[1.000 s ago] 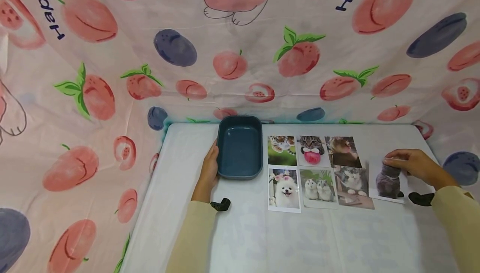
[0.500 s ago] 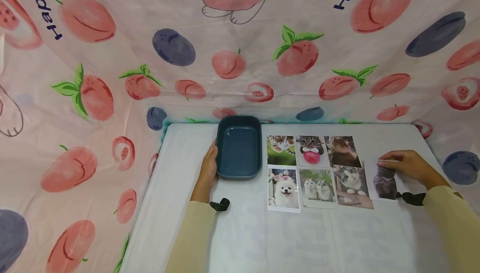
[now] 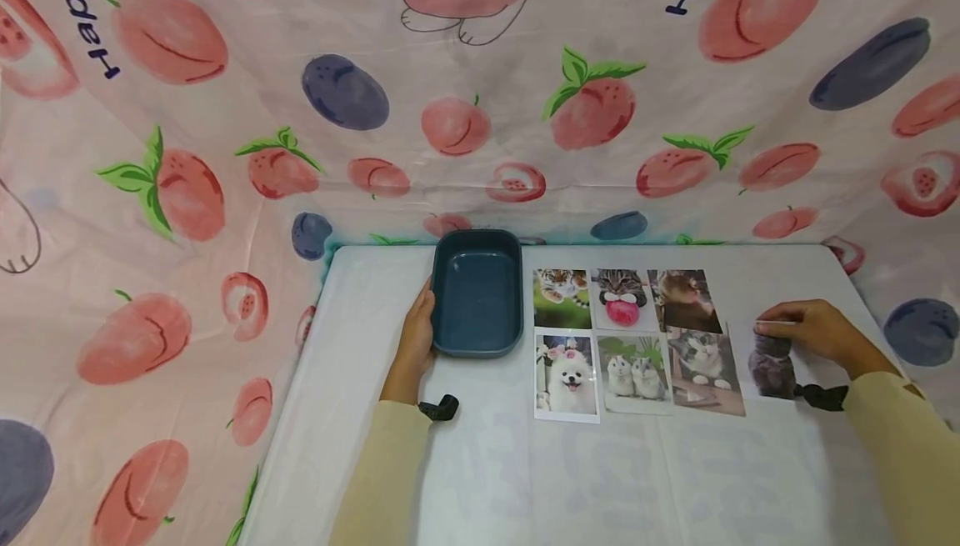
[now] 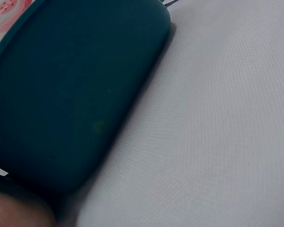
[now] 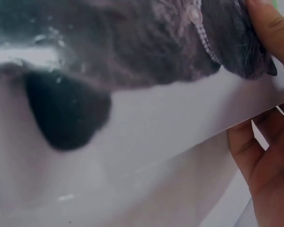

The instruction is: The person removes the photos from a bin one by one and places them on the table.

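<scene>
My right hand (image 3: pixel 821 329) pinches a glossy photo card (image 3: pixel 771 367) of a dark grey cat by its top edge, thumb in front and fingers behind. The right wrist view shows the photo card (image 5: pixel 146 52) close up, with a pearl necklace on the cat. It is at the right end of the lower row of photos, beside a photo of a grey-and-white cat (image 3: pixel 705 371). My left hand (image 3: pixel 416 333) rests along the left side of a dark teal rectangular tray (image 3: pixel 477 300), fingers extended against its wall. The left wrist view shows the tray's outer wall (image 4: pixel 75 94).
In the upper row lie photos of a tiger cub (image 3: pixel 561 300), a tabby with a pink ball (image 3: pixel 618 300) and a brownish scene (image 3: pixel 682 300). Below are a white dog (image 3: pixel 570 379) and two small grey animals (image 3: pixel 633 375). A fruit-print cloth (image 3: pixel 525 54) stands behind the white table (image 3: pixel 615 479).
My right hand has moved slightly left with the cat photo, closer to the lower row, then stayed nearly still. The left hand and tray have kept their place.
</scene>
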### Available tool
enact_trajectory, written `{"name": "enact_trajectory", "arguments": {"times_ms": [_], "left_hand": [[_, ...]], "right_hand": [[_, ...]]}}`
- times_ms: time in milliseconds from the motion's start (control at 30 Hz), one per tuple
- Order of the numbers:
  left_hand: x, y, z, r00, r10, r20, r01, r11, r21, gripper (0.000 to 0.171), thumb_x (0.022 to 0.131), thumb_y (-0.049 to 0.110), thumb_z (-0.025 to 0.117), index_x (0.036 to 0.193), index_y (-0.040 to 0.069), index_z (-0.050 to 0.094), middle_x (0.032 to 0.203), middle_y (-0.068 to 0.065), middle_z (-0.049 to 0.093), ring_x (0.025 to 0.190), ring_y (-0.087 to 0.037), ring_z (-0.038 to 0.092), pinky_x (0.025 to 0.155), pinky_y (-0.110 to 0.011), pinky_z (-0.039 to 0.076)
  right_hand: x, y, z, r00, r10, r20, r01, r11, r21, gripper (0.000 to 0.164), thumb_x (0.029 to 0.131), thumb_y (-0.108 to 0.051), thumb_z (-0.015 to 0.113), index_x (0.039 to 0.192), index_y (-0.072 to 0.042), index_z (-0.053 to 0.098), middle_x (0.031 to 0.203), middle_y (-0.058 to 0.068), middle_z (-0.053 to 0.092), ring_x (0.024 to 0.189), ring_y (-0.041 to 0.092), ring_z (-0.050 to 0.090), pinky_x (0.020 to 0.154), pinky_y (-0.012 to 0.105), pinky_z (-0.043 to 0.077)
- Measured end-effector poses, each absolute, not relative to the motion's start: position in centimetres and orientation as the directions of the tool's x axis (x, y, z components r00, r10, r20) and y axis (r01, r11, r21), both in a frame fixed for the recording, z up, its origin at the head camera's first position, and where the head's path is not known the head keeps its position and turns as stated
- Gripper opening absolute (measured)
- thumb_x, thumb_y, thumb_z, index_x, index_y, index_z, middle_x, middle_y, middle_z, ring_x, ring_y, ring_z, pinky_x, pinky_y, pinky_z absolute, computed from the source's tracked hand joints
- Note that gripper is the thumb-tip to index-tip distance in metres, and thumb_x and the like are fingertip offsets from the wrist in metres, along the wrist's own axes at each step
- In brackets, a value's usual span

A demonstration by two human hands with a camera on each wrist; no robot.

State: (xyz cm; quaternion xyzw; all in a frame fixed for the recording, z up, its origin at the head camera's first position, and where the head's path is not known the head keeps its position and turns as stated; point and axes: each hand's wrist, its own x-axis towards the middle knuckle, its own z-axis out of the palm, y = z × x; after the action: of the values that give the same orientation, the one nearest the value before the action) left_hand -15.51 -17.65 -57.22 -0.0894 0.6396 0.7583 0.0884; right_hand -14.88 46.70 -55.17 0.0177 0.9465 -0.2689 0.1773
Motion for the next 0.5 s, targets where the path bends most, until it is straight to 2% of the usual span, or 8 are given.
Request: {"name": "enact_trajectory", "arguments": {"times_ms": [167,400,500], "left_hand": [[-15.7,-17.7,-57.4,-0.967,0.011,-0.254,-0.252,-0.164,0.954,0.05,0.112,0.042,0.03,0.162,0.033,0.029,0.169,0.012,0.022,0.158,-0.012,0.01,0.13,-0.04,0.009],[-15.7,-17.6,-57.3,-0.967,-0.001,-0.254,-0.251,-0.159,0.955,0.049,0.113,0.04,0.03,0.161,0.033,0.03,0.169,0.011,0.022,0.158,-0.014,0.01,0.13,-0.041,0.009],[-15.6,-17.6,-57.2,-0.967,-0.003,-0.253,-0.25,-0.158,0.955,0.05,0.113,0.04,0.03,0.162,0.032,0.029,0.17,0.01,0.021,0.159,-0.016,0.009,0.13,-0.043,0.009]], "right_hand": [[-14.7,47.0,-54.9,-0.945,-0.062,-0.321,0.103,0.875,-0.473,0.06,0.094,-0.05,0.072,0.117,0.005,0.071,0.126,0.036,0.063,0.117,0.053,0.054,0.094,0.068,0.042],[-14.2,47.9,-54.5,-0.915,-0.009,-0.403,0.197,0.862,-0.466,0.079,0.094,-0.063,0.063,0.129,0.008,0.062,0.137,0.041,0.05,0.125,0.059,0.041,0.1,0.078,0.031],[-14.0,48.0,-54.8,-0.909,0.009,-0.416,0.223,0.854,-0.469,0.081,0.091,-0.065,0.065,0.129,0.007,0.062,0.137,0.04,0.051,0.124,0.059,0.042,0.099,0.078,0.032]]}}
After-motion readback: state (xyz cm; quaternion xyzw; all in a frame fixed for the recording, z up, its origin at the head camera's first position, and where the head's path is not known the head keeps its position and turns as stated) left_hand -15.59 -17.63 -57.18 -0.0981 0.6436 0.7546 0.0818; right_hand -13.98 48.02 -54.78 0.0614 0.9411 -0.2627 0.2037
